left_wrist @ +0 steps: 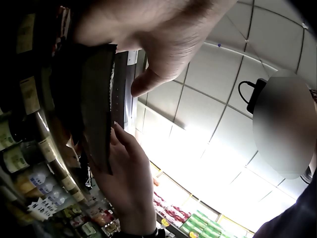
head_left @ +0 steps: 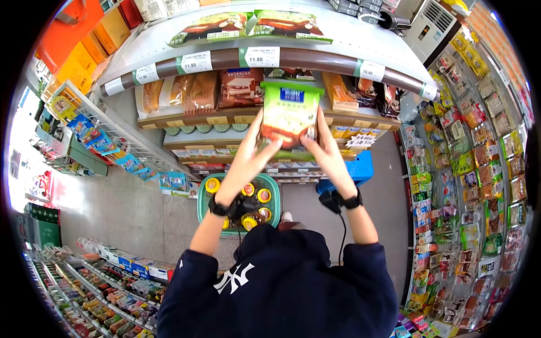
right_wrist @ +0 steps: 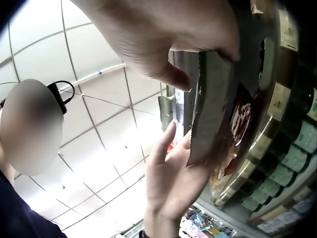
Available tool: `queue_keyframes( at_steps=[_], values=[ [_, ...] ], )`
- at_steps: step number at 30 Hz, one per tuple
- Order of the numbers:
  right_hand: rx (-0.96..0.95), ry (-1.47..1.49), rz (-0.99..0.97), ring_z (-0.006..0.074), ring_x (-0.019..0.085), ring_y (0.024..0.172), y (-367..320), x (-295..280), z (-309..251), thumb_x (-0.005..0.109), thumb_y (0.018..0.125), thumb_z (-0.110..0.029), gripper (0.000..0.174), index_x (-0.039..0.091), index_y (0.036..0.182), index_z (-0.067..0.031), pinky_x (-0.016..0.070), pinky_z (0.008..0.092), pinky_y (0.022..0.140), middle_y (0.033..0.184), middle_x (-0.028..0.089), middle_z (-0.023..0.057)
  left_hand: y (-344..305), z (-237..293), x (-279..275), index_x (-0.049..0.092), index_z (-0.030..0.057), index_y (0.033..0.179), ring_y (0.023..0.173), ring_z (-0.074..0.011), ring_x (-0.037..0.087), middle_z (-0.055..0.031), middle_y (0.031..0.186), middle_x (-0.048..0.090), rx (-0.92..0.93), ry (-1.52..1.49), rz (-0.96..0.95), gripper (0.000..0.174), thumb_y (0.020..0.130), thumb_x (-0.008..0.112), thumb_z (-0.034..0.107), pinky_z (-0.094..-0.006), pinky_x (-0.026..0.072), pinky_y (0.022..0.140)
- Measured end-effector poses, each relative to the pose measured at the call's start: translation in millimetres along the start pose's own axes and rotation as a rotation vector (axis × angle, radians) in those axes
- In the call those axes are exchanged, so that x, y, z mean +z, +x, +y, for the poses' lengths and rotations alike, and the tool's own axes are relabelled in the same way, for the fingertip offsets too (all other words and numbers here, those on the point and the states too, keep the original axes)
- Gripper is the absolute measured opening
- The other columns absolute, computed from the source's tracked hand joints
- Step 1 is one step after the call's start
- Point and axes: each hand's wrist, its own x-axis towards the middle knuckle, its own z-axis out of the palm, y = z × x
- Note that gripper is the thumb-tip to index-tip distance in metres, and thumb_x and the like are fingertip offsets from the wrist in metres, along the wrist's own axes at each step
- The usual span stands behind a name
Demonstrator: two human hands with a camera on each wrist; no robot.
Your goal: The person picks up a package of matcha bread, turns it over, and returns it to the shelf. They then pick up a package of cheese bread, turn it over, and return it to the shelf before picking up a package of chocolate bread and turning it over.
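Both hands hold a green bag of packaged bread (head_left: 290, 110) upright in front of the shelf. My left hand (head_left: 246, 155) grips its left edge, with the thumb over the lower front. From the other side my right hand (head_left: 331, 156) grips the right edge in the same way. In the left wrist view the bag (left_wrist: 96, 104) is dark and seen edge-on, between the left hand (left_wrist: 168, 39) above and the right hand (left_wrist: 130, 178) below. The right wrist view shows the bag's crimped end (right_wrist: 210, 104) beneath the right hand (right_wrist: 168, 39), facing the left hand (right_wrist: 173, 183).
Two similar green bags (head_left: 287, 25) lie on the top shelf (head_left: 143, 50), above price tags (head_left: 262, 57). Wrapped breads (head_left: 201, 93) fill the shelf below. A green basket (head_left: 201, 197) with yellow-lidded jars (head_left: 264, 195) stands on the floor. Snack racks (head_left: 470, 169) line the right side.
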Motion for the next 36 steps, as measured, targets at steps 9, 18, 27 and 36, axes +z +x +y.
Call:
queue_keyframes(
  at_steps=[9, 18, 27, 36],
  values=[
    [-0.036, -0.115, 0.072, 0.0136, 0.053, 0.08, 106, -45, 33, 0.058, 0.087, -0.015, 0.065, 0.026, 0.139, 0.0056, 0.0457, 0.0253, 0.072, 0.1, 0.058, 0.0102, 116, -4, 5, 0.035, 0.0008, 0.136, 0.11, -0.0179, 0.05, -0.0113, 0.124, 0.053, -0.054, 0.152, -0.059, 0.054, 0.095, 0.053, 0.031, -0.0298, 0.0369, 0.098],
    [-0.018, -0.188, 0.084, 0.0144, 0.055, 0.076, 157, -63, 85, 0.056, 0.085, -0.015, 0.044, 0.045, 0.125, 0.001, 0.0456, 0.0266, 0.069, 0.093, 0.058, 0.0086, 168, -71, 9, 0.026, -0.002, 0.141, 0.128, -0.0239, 0.038, -0.0168, 0.14, 0.039, -0.072, 0.14, -0.039, 0.061, 0.094, 0.052, 0.027, -0.0307, 0.0282, 0.106],
    [-0.241, -0.464, 0.049, 0.0251, 0.052, 0.109, 166, -66, 122, 0.069, 0.076, -0.012, 0.088, 0.015, 0.143, 0.0047, 0.0429, 0.0304, 0.093, 0.125, 0.047, 0.0205, 152, -68, 13, 0.016, 0.0033, 0.147, 0.129, -0.0237, 0.038, -0.0187, 0.142, 0.036, -0.053, 0.24, -0.074, 0.073, 0.086, 0.055, 0.007, -0.0322, 0.0297, 0.106],
    [-0.024, -0.567, -0.024, 0.0323, 0.031, 0.134, 144, -56, 93, 0.075, 0.068, -0.012, 0.108, 0.001, 0.144, 0.0087, 0.0298, 0.0317, 0.107, 0.143, 0.029, 0.0286, 164, -112, 5, 0.004, -0.0062, 0.145, 0.139, -0.036, 0.021, -0.0303, 0.148, 0.016, -0.028, 0.722, -0.026, 0.085, 0.081, 0.059, 0.005, -0.0348, 0.0231, 0.112]
  ],
)
